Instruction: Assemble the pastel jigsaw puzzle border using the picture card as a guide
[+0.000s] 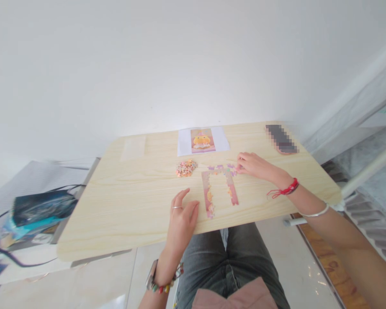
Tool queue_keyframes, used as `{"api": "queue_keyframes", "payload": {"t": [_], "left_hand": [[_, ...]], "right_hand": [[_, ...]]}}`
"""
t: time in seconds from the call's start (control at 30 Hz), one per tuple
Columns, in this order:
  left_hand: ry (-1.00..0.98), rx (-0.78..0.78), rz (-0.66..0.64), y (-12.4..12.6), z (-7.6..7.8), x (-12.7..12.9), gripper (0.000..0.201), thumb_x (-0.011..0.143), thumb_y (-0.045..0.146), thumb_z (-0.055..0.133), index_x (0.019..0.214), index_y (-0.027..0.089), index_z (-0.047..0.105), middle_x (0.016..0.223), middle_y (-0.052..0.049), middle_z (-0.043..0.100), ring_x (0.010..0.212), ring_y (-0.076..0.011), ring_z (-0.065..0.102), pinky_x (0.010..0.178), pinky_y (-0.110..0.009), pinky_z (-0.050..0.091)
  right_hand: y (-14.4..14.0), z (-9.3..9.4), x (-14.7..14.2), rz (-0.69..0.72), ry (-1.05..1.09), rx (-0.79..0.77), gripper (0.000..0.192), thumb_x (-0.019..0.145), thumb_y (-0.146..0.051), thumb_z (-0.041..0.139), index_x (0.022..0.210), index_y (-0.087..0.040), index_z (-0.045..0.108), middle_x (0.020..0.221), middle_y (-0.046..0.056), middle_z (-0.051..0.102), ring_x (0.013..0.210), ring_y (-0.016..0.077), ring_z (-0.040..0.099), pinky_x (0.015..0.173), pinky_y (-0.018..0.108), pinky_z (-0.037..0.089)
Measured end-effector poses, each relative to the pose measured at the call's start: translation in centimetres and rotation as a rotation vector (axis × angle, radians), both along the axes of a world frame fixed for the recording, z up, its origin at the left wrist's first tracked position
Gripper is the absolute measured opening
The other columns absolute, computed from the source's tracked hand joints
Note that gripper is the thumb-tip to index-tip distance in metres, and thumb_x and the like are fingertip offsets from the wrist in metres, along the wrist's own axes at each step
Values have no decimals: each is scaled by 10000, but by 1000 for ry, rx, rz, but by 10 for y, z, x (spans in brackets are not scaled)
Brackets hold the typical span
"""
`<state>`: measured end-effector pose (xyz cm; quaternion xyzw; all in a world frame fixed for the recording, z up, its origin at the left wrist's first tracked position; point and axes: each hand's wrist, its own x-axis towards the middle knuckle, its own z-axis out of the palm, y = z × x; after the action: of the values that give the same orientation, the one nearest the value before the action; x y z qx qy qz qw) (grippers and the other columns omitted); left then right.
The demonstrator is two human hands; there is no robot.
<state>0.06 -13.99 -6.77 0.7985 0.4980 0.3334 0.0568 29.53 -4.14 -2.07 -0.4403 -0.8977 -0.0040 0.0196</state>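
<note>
- Pale wood-grain tabletop (122, 206) lay under both my hands, its near edge just above my grey-trousered knees.
- My right hand (253, 165) reached out flat with the fingers loosely spread, and its fingertips (240, 163) touched the upper right corner of the half-built pink and purple jigsaw frame (219, 183); it gripped nothing that I could see.
- That jigsaw frame stood as an arch: a top strip and two legs running down toward me, the left leg longer than the right.
- My left hand (182, 219) rested palm down on the table at about eight o'clock from the frame, fingers slightly parted and empty, its thumb just beside the foot of the left leg; whether it touched the pieces I could not tell.
- A small heap of loose orange and pink puzzle pieces (186, 168) sat at ten o'clock from the frame, near it but apart.
- A white sheet with the printed yellow and pink reference picture (202, 140) lay at twelve o'clock, close to the table's far edge.
- A blurred dark flat object (281, 138) lay at two o'clock, near the far right corner.
- A dark blue bag (41, 207) sat off the table at nine o'clock.
</note>
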Motion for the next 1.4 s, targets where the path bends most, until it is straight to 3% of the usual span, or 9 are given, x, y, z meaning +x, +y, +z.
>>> {"api": "queue_keyframes", "payload": {"t": [0.17,0.37,0.63,0.8,0.97,1.13,1.23,1.4], "left_hand": [[-3,15,-9,2,0,0,127,835,168,487,838,186,613,1216,-113,441,1143,-271,433,848,-452,496],[6,8,-9,2,-2,0,123,831,168,490,843,184,612,1221,-112,435,1142,-273,430,877,-458,478],[-7,6,-1,3,-2,-1,124,828,162,492,841,189,611,1208,-107,442,1134,-266,438,854,-437,485],[0,-22,-1,1,-1,-1,124,831,177,492,842,189,615,1229,-109,433,1156,-275,416,858,-442,475],[-7,-31,-16,3,1,-1,121,831,182,497,855,198,615,1239,-100,427,1159,-270,415,882,-449,456],[22,10,-85,8,15,6,134,827,168,503,877,201,622,1251,-96,410,1186,-272,383,929,-469,426],[103,28,-178,9,27,21,160,816,160,522,914,218,635,1278,-92,394,1225,-293,325,955,-498,398],[227,-58,-199,-1,34,57,137,796,170,549,867,240,643,1343,-65,376,1240,-347,299,873,-546,428]], "right_hand": [[-21,2,6,-49,-2,-8,153,838,-231,520,767,-143,622,870,98,552,796,201,511,714,316,376],[-18,-1,12,-46,186,-43,174,810,-161,522,953,-182,618,950,80,533,848,191,511,752,307,398],[-7,-2,7,-89,194,-102,139,838,-238,497,804,-156,604,873,71,526,774,179,516,731,313,393],[-53,5,2,-243,319,-31,123,823,-285,528,771,-193,590,885,61,529,854,207,513,772,348,375],[-117,-1,-37,-514,384,137,157,832,-291,498,743,-200,591,878,80,536,869,233,491,745,376,356],[-135,-20,-57,-714,296,189,148,834,-245,482,740,-182,578,812,95,546,843,248,489,710,376,342],[-136,-21,-48,-683,288,108,126,838,-261,494,794,-190,588,841,89,559,844,244,504,717,375,352],[-133,-14,-26,-457,317,9,155,829,-200,503,938,-230,609,988,87,548,915,231,505,759,358,377]]}}
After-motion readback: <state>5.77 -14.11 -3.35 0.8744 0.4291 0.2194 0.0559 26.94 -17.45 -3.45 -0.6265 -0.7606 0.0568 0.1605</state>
